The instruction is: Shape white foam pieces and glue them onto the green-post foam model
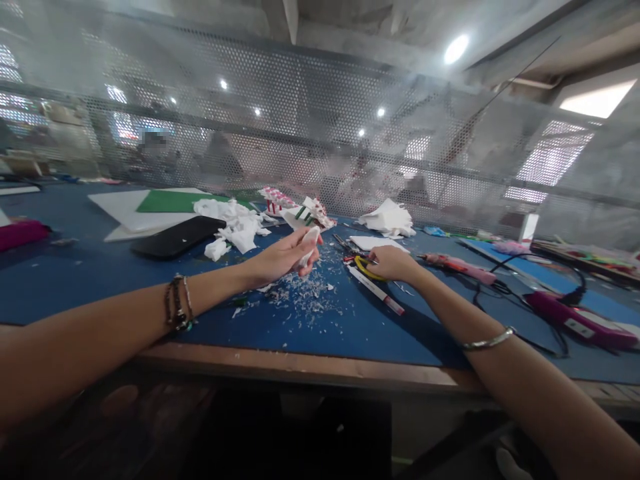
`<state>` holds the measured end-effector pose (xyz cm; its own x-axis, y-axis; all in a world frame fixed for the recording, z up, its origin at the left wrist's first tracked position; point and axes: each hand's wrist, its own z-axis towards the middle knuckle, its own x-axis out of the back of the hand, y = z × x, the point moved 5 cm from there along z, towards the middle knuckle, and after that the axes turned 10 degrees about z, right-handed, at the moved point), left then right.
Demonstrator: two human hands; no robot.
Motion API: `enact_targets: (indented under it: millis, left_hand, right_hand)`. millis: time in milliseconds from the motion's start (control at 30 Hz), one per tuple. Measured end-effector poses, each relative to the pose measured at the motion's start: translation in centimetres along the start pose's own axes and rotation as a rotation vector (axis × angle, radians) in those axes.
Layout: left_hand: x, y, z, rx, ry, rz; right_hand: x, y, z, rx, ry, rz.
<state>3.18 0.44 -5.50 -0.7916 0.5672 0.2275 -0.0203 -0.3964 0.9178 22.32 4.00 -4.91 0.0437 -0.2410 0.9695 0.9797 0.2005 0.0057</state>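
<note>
My left hand point(283, 257) is closed around a small white piece of foam point(310, 241), held just above the blue mat point(100, 273). My right hand point(393, 262) rests on the mat with its fingers curled over a yellow-handled tool point(366, 269) that lies beside a white pen with a red cap point(377, 291). Whether the fingers grip the tool I cannot make out. Between and below the hands lies a scatter of white foam shavings point(305, 297).
A black phone point(177, 237) and a heap of white foam scraps point(235, 223) lie to the left. Pink hot-glue guns point(463, 267) point(580, 320) with black cables lie to the right. A perforated metal screen point(320, 127) runs behind the table. The wooden table edge point(300, 363) is close to me.
</note>
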Motion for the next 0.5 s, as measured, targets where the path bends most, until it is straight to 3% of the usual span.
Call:
enact_targets:
  millis: [133, 300, 367, 500]
  left_hand:
    - [0.7, -0.1, 0.2, -0.018, 0.112, -0.018]
    - [1.0, 0.4, 0.1, -0.148, 0.09, 0.001]
    - [0.9, 0.9, 0.0, -0.187, 0.068, 0.003]
    - [0.6, 1.4, 0.0, -0.156, 0.036, -0.073]
  right_hand:
    - [1.9, -0.3, -0.5, -0.036, 0.144, 0.04]
    - [4.7, -1.8, -1.6, 0.051, 0.437, 0.345]
    - [4.7, -2.3, -1.9, 0.075, 0.428, 0.547]
    - [3.5, -3.9, -2.3, 0.172, 0.242, 0.857]
